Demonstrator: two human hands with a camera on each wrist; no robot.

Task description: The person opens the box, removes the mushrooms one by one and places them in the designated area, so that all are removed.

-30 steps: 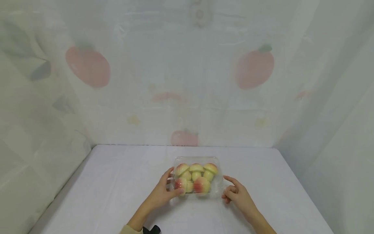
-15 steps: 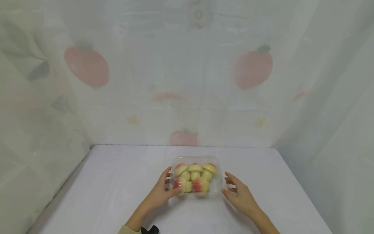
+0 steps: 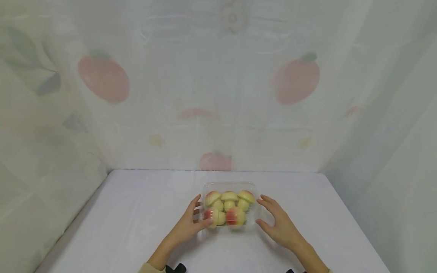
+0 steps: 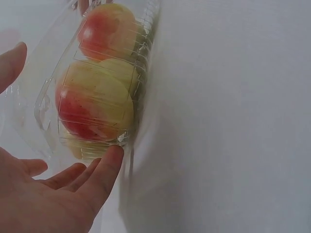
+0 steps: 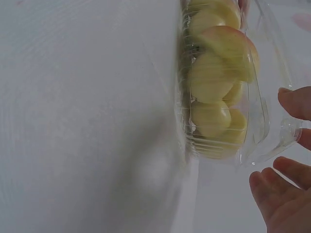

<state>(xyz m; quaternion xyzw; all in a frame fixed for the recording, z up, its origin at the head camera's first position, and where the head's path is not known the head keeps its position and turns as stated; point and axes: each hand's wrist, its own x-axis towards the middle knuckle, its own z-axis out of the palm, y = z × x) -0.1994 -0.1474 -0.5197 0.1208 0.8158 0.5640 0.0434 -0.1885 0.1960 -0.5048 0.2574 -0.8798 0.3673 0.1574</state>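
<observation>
A clear plastic clamshell box [image 3: 252, 219] lies on the white table, holding several yellow mushroom-shaped pieces [image 3: 235, 216] with red-tinged rounded tops. At its left side is my left hand [image 3: 187, 226], the thumb by the front corner and the fingers along the side. In the left wrist view one of its fingertips [image 4: 115, 154] is at the box's lower edge. My right hand [image 3: 281, 230] stands at the right side with fingers and thumb spread. The right wrist view shows its fingers close to the clear rim tab [image 5: 290, 131]; whether they touch cannot be told.
The white-covered table [image 3: 143, 204] extends around the box. A pale curtain [image 3: 218, 76] with red fruit prints rises behind it, and similar sheets flank both sides. Dark wrist-worn pieces [image 3: 176, 268] show at the bottom edge.
My right hand's curled fingers have opened out, and the hand has come closer to the box's right side. The left hand and the box have stayed nearly still.
</observation>
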